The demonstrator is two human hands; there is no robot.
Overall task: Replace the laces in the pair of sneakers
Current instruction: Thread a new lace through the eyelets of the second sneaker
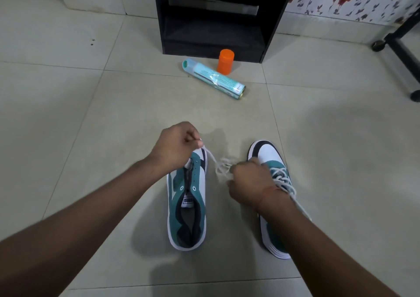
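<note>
Two teal, white and black sneakers stand side by side on the tiled floor. The left sneaker (187, 206) has bare eyelets and an open tongue. The right sneaker (269, 156) is laced with a white lace (284, 181). A loose white lace (218, 164) runs between my hands above the gap between the shoes. My left hand (176, 145) hovers over the left sneaker's toe and pinches one end of this lace. My right hand (247, 181) grips the bunched remainder of it beside the right sneaker, hiding part of that shoe.
A teal spray can (213, 78) lies on its side on the floor ahead, with an orange cap (225, 62) standing behind it. A black cabinet (218, 17) stands at the back. A black frame leg with a wheel (400, 49) is at the right.
</note>
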